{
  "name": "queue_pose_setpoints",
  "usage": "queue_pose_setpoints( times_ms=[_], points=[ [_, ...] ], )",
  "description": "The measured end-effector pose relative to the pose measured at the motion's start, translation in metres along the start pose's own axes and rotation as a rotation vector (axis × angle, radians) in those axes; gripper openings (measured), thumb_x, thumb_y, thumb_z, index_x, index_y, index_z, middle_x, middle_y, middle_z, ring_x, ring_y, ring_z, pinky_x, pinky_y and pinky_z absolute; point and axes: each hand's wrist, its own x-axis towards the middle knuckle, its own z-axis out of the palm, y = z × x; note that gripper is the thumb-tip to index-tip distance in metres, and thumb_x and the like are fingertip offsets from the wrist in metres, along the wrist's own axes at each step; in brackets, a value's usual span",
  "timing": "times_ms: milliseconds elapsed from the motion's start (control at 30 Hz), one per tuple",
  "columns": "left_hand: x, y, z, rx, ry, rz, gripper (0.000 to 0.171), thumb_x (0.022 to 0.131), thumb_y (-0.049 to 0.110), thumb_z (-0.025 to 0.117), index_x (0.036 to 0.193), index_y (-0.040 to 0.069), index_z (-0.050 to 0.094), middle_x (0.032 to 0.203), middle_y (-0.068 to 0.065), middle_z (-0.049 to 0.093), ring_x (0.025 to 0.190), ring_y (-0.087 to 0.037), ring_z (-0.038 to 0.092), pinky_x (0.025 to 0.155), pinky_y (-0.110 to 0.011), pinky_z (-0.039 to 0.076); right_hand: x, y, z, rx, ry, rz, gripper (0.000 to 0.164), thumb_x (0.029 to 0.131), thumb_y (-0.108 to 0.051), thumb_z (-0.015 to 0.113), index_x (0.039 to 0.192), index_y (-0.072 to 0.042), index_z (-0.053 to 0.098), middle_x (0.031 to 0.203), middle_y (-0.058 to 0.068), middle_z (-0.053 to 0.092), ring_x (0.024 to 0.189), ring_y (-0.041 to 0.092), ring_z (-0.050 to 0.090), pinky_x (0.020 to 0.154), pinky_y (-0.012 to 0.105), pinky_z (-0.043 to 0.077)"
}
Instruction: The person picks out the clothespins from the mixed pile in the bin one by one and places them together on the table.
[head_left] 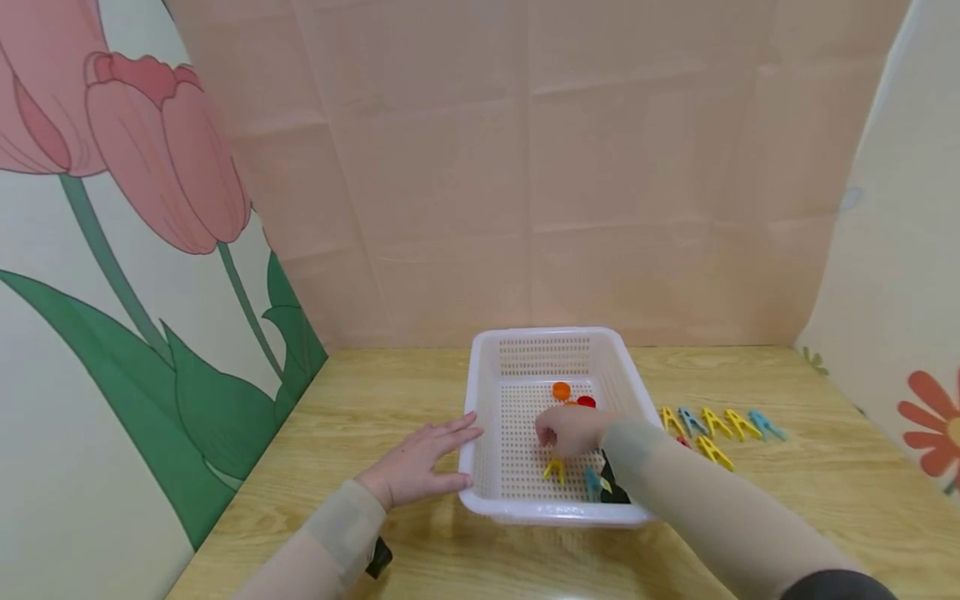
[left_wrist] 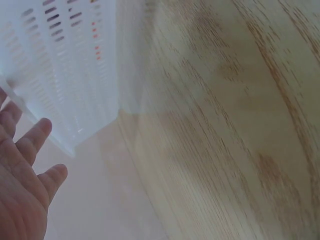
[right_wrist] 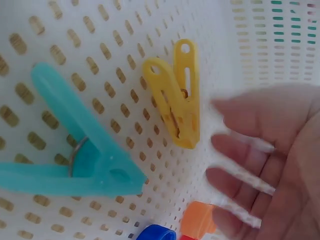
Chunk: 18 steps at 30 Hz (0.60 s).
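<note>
A white perforated plastic basket (head_left: 555, 510) stands on the table, its near end toward me. My left hand (head_left: 420, 462) rests its fingertips at the basket's left rim, fingers extended. Inside the basket is my right hand (head_left: 572, 430), its fingers loosely bent with nothing between them in the right wrist view. Beside those fingers lies a yellow clothespin (right_wrist: 175, 100). A larger-looking teal clothespin (right_wrist: 90, 150) lies on the basket floor near it. An orange bottle cap (head_left: 561, 390) and a red cap (head_left: 587, 402) lie farther back. A blue cap (right_wrist: 157, 234) shows partly in the right wrist view.
On the wooden table (head_left: 375, 392), right of the basket, lie several clothespins, among them a yellow clothespin (head_left: 715, 452) and a blue clothespin (head_left: 767, 424). Brown paper (head_left: 525, 208) covers the back; flower-painted walls flank both sides.
</note>
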Motion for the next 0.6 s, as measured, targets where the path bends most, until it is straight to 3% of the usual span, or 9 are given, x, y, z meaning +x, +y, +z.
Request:
queue_pose_setpoints(
  times_ms=[33, 133, 233, 433, 600],
  points=[
    [0.000, 0.000, 0.000, 0.001, -0.001, -0.001, 0.070, 0.090, 0.055, 0.055, 0.150, 0.025, 0.035, 0.159, 0.011, 0.016, 0.142, -0.022, 0.026, 0.113, -0.058, 0.015, 0.000, 0.000, 0.000, -0.009, 0.012, 0.041, 0.012, 0.082, -0.028, 0.075, 0.087, -0.023, 0.066, 0.084, -0.006, 0.060, 0.080, 0.016, 0.055, 0.080, 0.038, 0.049],
    [0.000, -0.001, 0.001, 0.001, 0.000, -0.002, 0.071, 0.090, 0.056, 0.055, 0.151, 0.025, 0.034, 0.159, 0.012, 0.016, 0.142, -0.022, 0.026, 0.114, -0.057, 0.015, -0.003, -0.002, -0.002, -0.050, -0.007, 0.145, 0.038, 0.078, -0.053, 0.073, 0.087, -0.017, 0.066, 0.076, -0.001, 0.061, 0.073, 0.018, 0.056, 0.070, 0.036, 0.046],
    [0.000, -0.001, 0.001, 0.007, 0.004, -0.003, 0.071, 0.090, 0.056, 0.055, 0.150, 0.024, 0.035, 0.159, 0.012, 0.015, 0.142, -0.021, 0.026, 0.114, -0.056, 0.015, -0.007, -0.004, -0.004, -0.052, -0.058, 0.185, 0.050, 0.074, -0.062, 0.071, 0.091, -0.014, 0.068, 0.078, 0.001, 0.060, 0.075, 0.019, 0.055, 0.073, 0.037, 0.045],
    [0.000, 0.000, 0.000, 0.013, 0.000, -0.006, 0.070, 0.090, 0.056, 0.055, 0.150, 0.025, 0.035, 0.159, 0.013, 0.015, 0.143, -0.020, 0.026, 0.115, -0.054, 0.015, -0.003, -0.005, -0.002, -0.052, -0.088, 0.076, 0.037, 0.078, -0.055, 0.072, 0.088, -0.020, 0.064, 0.081, -0.003, 0.061, 0.077, 0.016, 0.055, 0.073, 0.036, 0.046],
    [0.000, 0.001, -0.001, -0.005, -0.005, -0.012, 0.070, 0.090, 0.056, 0.055, 0.150, 0.027, 0.035, 0.158, 0.013, 0.016, 0.142, -0.021, 0.026, 0.114, -0.056, 0.016, 0.003, -0.001, 0.004, -0.066, -0.090, 0.016, 0.039, 0.071, -0.051, 0.080, 0.095, -0.028, 0.060, 0.086, -0.009, 0.060, 0.081, 0.014, 0.055, 0.081, 0.038, 0.049]
  ],
)
